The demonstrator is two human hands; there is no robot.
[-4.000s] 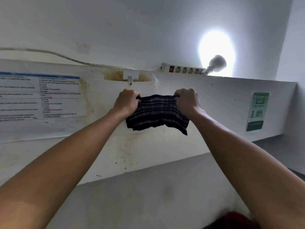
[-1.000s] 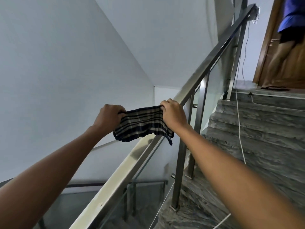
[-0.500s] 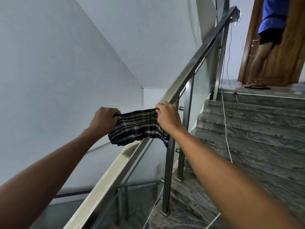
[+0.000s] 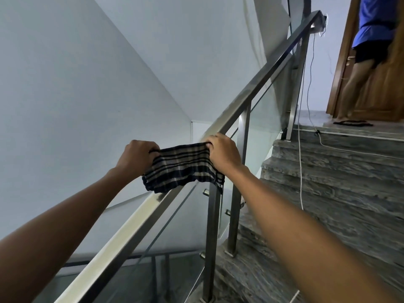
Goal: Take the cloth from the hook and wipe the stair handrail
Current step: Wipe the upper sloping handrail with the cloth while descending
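Both hands, left (image 4: 136, 157) and right (image 4: 223, 155), grip a soft plaid cloth (image 4: 182, 167) across the square steel handrail (image 4: 258, 88).

The stairwell was evenly lit by soft, bluish daylight, with no hard shadows. A pale sheen lay along the top of the handrail (image 4: 140, 219). My forearms bulged at the lower corners from the wide lens, slightly soft there.
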